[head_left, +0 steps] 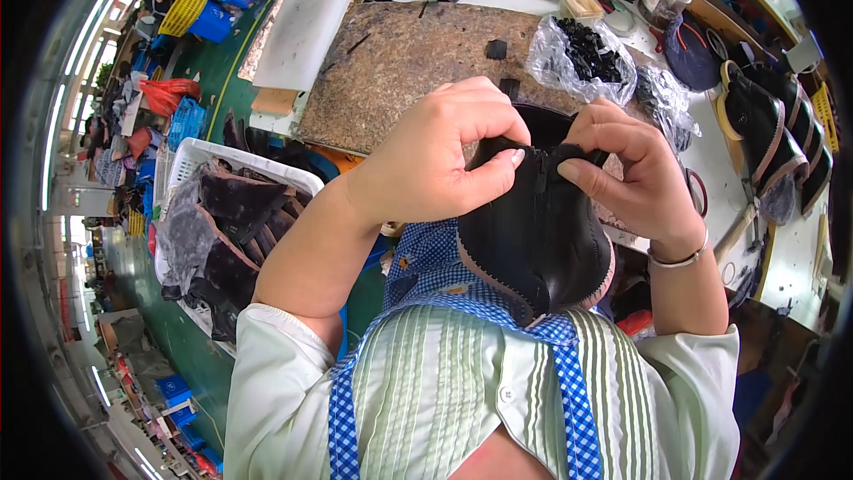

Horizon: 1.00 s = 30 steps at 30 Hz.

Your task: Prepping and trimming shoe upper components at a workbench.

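The black leather shoe upper (533, 231) is held up close to the chest, between the worktable and the person's blue-checked apron. The left hand (435, 160) pinches its top edge on one side of the zipper (540, 173), thumb and forefinger closed on the leather; the right hand (635, 169) grips the opposite side in the same narrow pinch. Both hands meet at the top end of the zipper, so I judge the work to be at the fitting or checking of that closure; whether the slider is already seated is hard to tell, as the fingers cover it. The upper's pink-trimmed lower edge looks stitched. A white basket (191, 160) of dark cut pieces stands at the left, and a clear bag of small black parts (582, 53) lies on the brown cutting board (409, 62).
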Each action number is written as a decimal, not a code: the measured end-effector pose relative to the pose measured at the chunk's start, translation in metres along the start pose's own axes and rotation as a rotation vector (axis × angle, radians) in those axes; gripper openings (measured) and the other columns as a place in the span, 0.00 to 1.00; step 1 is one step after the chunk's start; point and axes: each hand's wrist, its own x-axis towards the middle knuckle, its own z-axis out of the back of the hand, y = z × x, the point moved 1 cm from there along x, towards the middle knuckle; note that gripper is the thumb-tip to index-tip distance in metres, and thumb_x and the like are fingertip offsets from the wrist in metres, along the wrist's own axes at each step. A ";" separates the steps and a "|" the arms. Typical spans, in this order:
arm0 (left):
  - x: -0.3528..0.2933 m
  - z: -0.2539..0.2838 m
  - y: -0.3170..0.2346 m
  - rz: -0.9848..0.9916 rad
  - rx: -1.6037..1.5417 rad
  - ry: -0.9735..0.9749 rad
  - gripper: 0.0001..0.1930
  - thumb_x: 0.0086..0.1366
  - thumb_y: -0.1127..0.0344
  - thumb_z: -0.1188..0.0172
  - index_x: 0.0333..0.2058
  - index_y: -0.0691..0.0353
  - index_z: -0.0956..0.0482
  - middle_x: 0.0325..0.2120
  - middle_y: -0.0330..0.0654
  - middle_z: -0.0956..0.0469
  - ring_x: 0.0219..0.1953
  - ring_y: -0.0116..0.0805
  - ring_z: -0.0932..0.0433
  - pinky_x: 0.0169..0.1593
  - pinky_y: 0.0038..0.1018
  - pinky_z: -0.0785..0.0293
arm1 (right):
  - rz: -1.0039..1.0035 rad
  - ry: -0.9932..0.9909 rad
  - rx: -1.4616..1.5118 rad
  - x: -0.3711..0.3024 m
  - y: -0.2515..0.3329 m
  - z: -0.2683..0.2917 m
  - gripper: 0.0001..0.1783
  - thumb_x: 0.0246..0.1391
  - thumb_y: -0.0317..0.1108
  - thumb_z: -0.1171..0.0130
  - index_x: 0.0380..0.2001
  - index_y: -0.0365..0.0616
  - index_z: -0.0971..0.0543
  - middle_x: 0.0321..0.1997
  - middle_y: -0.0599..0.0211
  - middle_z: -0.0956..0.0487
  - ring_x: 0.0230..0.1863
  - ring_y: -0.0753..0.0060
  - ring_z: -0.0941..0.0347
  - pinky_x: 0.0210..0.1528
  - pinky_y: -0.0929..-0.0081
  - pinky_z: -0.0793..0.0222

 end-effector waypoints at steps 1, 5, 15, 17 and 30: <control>0.000 0.000 0.001 0.023 0.018 -0.009 0.07 0.50 0.77 0.43 0.30 0.68 0.24 0.27 0.43 0.27 0.33 0.37 0.29 0.41 0.28 0.33 | -0.020 0.035 -0.004 0.001 0.001 0.003 0.06 0.45 0.23 0.36 0.29 0.35 0.22 0.28 0.64 0.26 0.34 0.66 0.32 0.39 0.73 0.36; -0.002 -0.001 -0.009 0.204 -0.094 -0.088 0.12 0.44 0.75 0.37 0.32 0.66 0.23 0.28 0.42 0.26 0.34 0.37 0.28 0.43 0.26 0.32 | -0.040 0.045 -0.008 0.002 0.005 0.004 0.07 0.45 0.24 0.37 0.31 0.35 0.21 0.28 0.64 0.25 0.35 0.65 0.30 0.40 0.73 0.35; -0.002 -0.001 0.002 -0.008 0.022 0.009 0.08 0.51 0.76 0.42 0.32 0.69 0.23 0.27 0.44 0.26 0.33 0.38 0.29 0.40 0.29 0.32 | -0.003 0.005 -0.048 -0.001 0.001 0.000 0.08 0.44 0.24 0.36 0.30 0.34 0.22 0.28 0.63 0.25 0.35 0.64 0.30 0.39 0.72 0.35; 0.000 -0.001 0.002 0.008 -0.001 0.016 0.07 0.52 0.75 0.42 0.32 0.69 0.23 0.28 0.44 0.26 0.34 0.37 0.29 0.41 0.29 0.33 | 0.091 -0.032 -0.147 -0.002 -0.001 -0.002 0.13 0.40 0.27 0.32 0.32 0.37 0.22 0.29 0.63 0.25 0.34 0.61 0.30 0.39 0.71 0.34; 0.002 -0.012 0.017 0.048 -0.237 0.043 0.07 0.53 0.76 0.43 0.33 0.68 0.22 0.28 0.42 0.25 0.35 0.35 0.30 0.42 0.29 0.34 | 0.383 -0.182 -0.367 -0.004 0.003 -0.023 0.25 0.38 0.30 0.31 0.43 0.34 0.25 0.36 0.59 0.22 0.33 0.58 0.26 0.41 0.63 0.29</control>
